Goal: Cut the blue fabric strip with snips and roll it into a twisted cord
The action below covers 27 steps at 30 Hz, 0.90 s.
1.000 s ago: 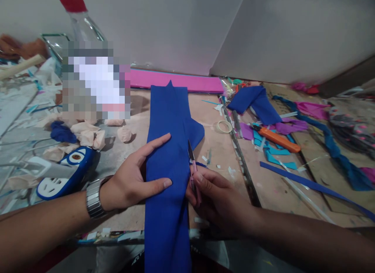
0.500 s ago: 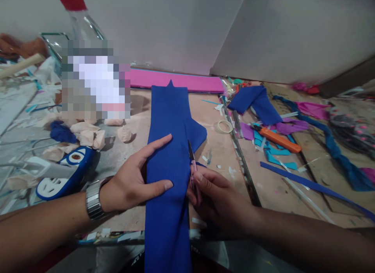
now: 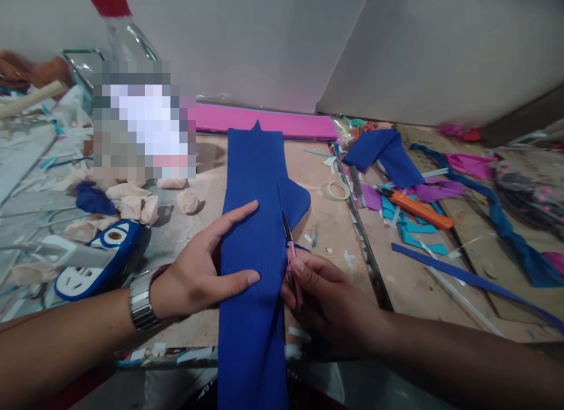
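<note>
A long blue strip [image 3: 253,169], crepe-like paper or cloth, runs from the back of the board toward me and hangs over the front edge. My left hand [image 3: 198,263] grips its left side, thumb and index finger spread on top; the other fingers are hidden, seemingly beneath. In my right hand [image 3: 321,286] are small pink-handled scissors [image 3: 294,275], gripped at the handles. Their dark blades lie along the strip's right edge, pointing away from me. Just beyond the tips, a cut-loose blue flap [image 3: 295,198] folds out to the right.
A masking tape roll [image 3: 337,190], an orange cutter [image 3: 416,208] and another folded blue piece [image 3: 383,154] lie to the right. On the left are a blue-and-white glue gun [image 3: 101,260] and crumpled beige pieces [image 3: 132,201]. A pink stack [image 3: 264,121] lies along the back, near a red-capped bottle [image 3: 132,40].
Both hands stay almost in place. The scissors' blades shift very slightly at the strip's right edge; the strip itself barely moves.
</note>
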{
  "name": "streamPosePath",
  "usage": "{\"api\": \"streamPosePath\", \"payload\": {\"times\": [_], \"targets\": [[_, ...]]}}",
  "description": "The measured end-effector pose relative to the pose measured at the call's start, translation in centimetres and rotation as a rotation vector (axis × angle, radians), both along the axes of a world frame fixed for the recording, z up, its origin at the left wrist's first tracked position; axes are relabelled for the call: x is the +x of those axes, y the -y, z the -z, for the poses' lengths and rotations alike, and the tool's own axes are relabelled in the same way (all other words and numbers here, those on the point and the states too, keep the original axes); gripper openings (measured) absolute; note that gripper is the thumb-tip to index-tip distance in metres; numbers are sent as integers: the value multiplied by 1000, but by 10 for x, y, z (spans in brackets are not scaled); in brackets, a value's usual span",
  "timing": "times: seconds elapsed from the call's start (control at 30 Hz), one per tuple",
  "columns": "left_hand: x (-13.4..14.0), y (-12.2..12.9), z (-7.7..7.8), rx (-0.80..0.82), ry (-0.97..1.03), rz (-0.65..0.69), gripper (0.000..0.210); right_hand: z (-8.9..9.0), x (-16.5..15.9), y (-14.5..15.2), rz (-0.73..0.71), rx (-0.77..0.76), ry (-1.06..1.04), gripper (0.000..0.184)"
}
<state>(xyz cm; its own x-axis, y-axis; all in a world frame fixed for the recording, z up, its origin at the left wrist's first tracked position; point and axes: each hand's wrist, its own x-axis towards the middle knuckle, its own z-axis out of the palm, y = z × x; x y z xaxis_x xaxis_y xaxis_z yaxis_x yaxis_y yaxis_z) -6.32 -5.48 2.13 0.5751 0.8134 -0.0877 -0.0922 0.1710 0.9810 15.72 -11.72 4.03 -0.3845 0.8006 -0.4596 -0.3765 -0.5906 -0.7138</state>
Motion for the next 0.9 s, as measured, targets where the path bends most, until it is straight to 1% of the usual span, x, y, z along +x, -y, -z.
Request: {"api": "streamPosePath", "payload": {"times": [0.13,0.23,0.37,0.4,0.47,0.57,0.67,0.8,0.9], "targets": [[1,1,-3,-30,32,-9,96,0,0,0,11,-11,13,39],[1,-1,-3,-11,42,-37,86,1,0,0,5,-8,11,39],[4,-9,1,88,33,-175,68,1,0,0,-11,8,-5,39],[5,-11,1,88,25,-211,66,1,0,0,-13,10,-9,38],[7,-15,1,45,2,-259,67,1,0,1,-17,9,-11,38],[9,-16,-3,-14,-35,-295,73,1,0,1,-13,4,-9,38],[8,-14,-6,-54,-42,-286,77,1,0,1,-11,11,-31,41],[4,-13,-6,-149,-31,-200,88,1,-1,0,-4,13,-47,41],[2,-12,-5,-178,-17,-164,92,0,-1,0,-25,7,-22,44]]}}
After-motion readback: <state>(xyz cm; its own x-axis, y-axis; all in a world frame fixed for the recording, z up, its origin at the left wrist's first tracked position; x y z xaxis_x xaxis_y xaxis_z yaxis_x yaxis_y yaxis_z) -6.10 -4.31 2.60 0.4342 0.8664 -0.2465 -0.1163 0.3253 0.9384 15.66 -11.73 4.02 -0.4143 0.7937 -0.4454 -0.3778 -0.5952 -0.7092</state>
